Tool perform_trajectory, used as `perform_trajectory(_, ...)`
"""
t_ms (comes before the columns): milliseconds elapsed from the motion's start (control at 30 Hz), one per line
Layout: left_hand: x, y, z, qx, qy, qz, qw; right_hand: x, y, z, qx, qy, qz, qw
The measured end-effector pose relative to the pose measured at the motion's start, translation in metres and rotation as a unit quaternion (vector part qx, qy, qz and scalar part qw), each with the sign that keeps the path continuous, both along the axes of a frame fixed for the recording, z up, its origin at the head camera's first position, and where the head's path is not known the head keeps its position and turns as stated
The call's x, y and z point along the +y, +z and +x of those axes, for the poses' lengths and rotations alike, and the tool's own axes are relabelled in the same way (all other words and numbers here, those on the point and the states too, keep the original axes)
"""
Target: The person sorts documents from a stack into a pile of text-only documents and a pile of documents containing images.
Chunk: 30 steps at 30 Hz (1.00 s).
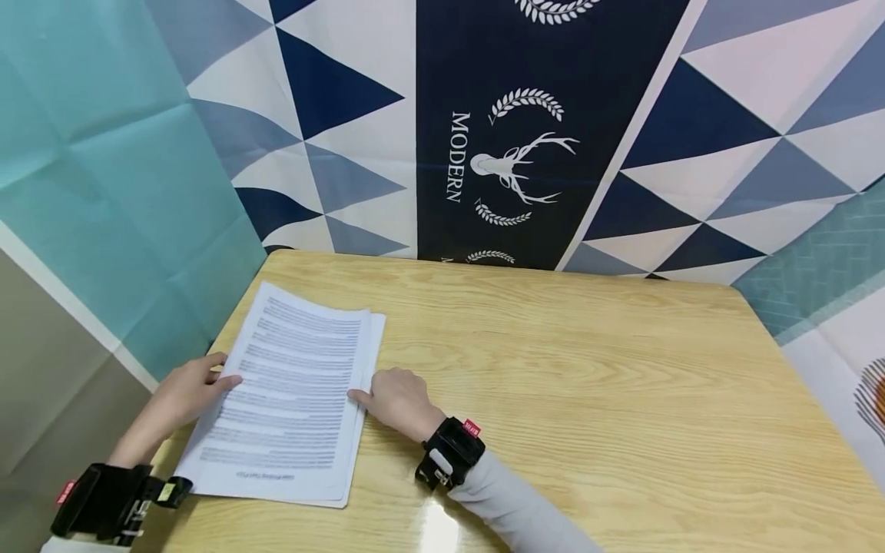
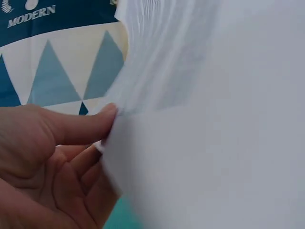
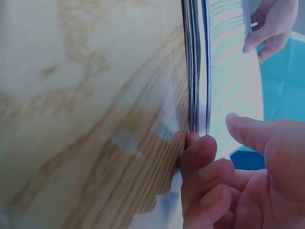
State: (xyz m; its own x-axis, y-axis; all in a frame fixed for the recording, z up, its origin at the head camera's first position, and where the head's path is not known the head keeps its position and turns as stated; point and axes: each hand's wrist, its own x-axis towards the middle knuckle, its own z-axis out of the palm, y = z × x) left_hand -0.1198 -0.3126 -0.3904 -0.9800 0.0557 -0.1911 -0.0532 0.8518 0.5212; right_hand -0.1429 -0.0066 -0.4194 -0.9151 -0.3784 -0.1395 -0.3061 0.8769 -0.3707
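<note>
A stack of printed paper sheets (image 1: 286, 384) lies on the left part of the table, its text lines facing up. The upper sheets sit slightly askew, so a white strip of the lower ones shows along the right side. At the left edge, my left hand (image 1: 190, 392) pinches the sheets, thumb on top and fingers behind. The left wrist view has this thumb (image 2: 90, 126) against the bowed paper (image 2: 200, 143). My right hand (image 1: 401, 399) grips the right edge, thumb over the top page. In the right wrist view its curled fingers (image 3: 207, 162) press at the layered edge.
The wooden table (image 1: 588, 399) extends far to the right of the papers. A patterned cloth (image 1: 346, 115) with triangles and a deer print hangs behind its back edge. Teal cloth (image 1: 124, 169) stands close along the left side. Each wrist wears a black camera band (image 1: 452, 453).
</note>
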Motion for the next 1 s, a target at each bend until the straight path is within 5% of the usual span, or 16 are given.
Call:
perform_trajectory(167, 0.009, 0.002, 0.003, 0.01, 0.025, 0.125, 0.9917, 0.016, 0.001, -0.006, -0.032, -0.017, -0.081, 0.9961)
perform_trajectory(333, 0.031, 0.002, -0.005, -0.002, 0.027, 0.21, 0.9773, 0.041, 0.007, -0.014, -0.083, -0.055, -0.199, 0.9748)
perform_trajectory(633, 0.1, 0.0, -0.027, -0.006, -0.006, 0.272, 0.9622, 0.11, 0.021, -0.025, -0.096, -0.124, -0.327, 0.9318)
perform_trajectory(800, 0.149, -0.007, -0.037, -0.024, -0.035, 0.283, 0.9583, 0.159, 0.031, -0.016, -0.068, -0.147, -0.289, 0.9435)
perform_trajectory(1000, 0.195, -0.011, -0.039, -0.046, -0.106, 0.248, 0.9617, 0.207, 0.026, 0.004, -0.056, -0.157, -0.239, 0.9566)
